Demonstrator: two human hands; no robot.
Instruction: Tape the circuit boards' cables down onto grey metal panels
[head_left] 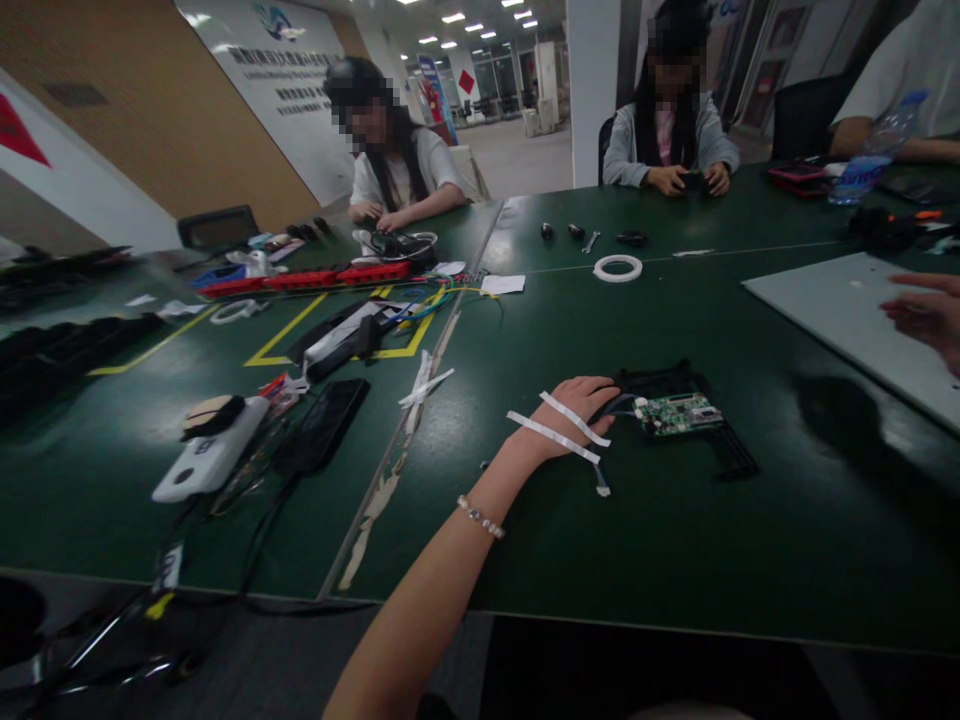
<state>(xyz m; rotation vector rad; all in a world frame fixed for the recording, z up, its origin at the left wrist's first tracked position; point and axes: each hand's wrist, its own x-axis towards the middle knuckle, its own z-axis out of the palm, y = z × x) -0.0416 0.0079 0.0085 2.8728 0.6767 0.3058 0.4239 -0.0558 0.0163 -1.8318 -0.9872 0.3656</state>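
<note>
Left hand (574, 418) touches cables (619, 403) beside circuit board (677, 414).

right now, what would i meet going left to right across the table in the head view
white device, flat black box, crossed white tape, left hand, green circuit board, pale board

Two white tape strips (553, 436) across the left hand (577, 405), pale beaded bracelet (480, 517), bare forearm (427, 600).
</note>
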